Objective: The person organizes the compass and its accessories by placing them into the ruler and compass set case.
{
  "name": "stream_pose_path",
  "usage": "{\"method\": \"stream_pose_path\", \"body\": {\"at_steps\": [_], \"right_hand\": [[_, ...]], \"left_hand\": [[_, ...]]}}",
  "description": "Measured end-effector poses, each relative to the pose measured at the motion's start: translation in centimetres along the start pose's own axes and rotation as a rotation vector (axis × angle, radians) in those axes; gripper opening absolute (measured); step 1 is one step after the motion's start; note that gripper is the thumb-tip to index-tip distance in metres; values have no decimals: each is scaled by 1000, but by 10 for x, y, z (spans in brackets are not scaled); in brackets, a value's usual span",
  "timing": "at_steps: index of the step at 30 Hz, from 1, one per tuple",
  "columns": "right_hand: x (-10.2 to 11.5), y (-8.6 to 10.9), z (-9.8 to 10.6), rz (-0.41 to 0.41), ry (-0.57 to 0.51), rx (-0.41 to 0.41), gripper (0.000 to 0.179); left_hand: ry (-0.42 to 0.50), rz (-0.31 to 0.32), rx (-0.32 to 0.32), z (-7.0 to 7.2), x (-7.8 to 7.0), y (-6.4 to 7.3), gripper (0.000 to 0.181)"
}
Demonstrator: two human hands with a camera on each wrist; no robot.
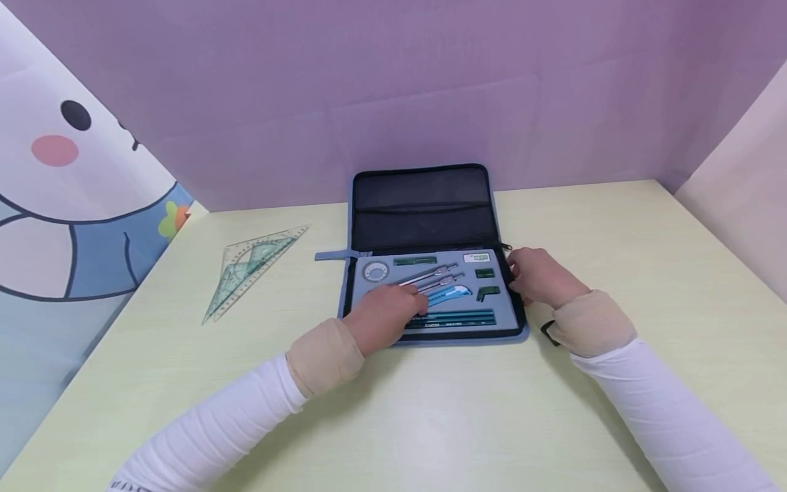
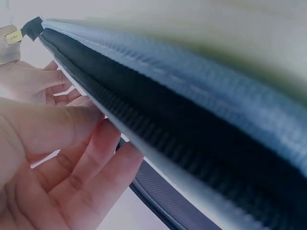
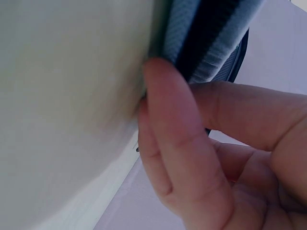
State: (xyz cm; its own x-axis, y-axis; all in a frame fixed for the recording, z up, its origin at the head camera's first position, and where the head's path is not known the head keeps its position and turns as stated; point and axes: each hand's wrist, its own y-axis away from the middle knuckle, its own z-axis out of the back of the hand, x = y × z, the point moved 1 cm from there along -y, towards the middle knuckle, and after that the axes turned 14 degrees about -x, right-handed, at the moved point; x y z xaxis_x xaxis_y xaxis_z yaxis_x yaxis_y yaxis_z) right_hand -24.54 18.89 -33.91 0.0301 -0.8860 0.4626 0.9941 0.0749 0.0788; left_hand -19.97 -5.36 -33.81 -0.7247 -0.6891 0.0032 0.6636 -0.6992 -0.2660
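A blue zip case [image 1: 529, 333] lies unfolded on the table, its dark mesh lid [image 1: 424, 188] leaning back. My right hand [image 1: 544, 275] pinches the case's right edge; in the right wrist view its index finger [image 3: 172, 110] lies along the outer side, thumb opposite. Over the left part of the grey insert tray [image 1: 363, 294] my left hand [image 1: 387, 314] reaches down, fingertips at the tools; whether it pinches one, I cannot tell. Beside it lie two metal compasses [image 1: 439, 273], a light-blue utility knife [image 1: 451, 294] and dark green pencils [image 1: 479, 318].
To the left, transparent set squares and a protractor [image 1: 252, 266] overlap on the pale table [image 1: 418, 424]. The tray also holds a round white item [image 1: 375, 271], an eraser [image 1: 476, 257] and small green pieces [image 1: 486, 273]. A purple cloth [image 1: 399, 102] rises behind.
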Motion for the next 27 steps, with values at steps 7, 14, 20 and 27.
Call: {"method": "stream_pose_path", "body": {"at_steps": [7, 14, 20, 27], "right_hand": [[0, 1, 1, 14, 4, -6, 40], [0, 1, 2, 15, 1, -10, 40], [0, 2, 2, 14, 4, -6, 40], [-1, 2, 1, 24, -8, -9, 40]], "left_hand": [[16, 8, 1, 1, -1, 1, 23], [8, 43, 0, 2, -3, 1, 23], [50, 45, -30, 2, -1, 3, 23], [116, 49, -62, 4, 4, 7, 22]]}}
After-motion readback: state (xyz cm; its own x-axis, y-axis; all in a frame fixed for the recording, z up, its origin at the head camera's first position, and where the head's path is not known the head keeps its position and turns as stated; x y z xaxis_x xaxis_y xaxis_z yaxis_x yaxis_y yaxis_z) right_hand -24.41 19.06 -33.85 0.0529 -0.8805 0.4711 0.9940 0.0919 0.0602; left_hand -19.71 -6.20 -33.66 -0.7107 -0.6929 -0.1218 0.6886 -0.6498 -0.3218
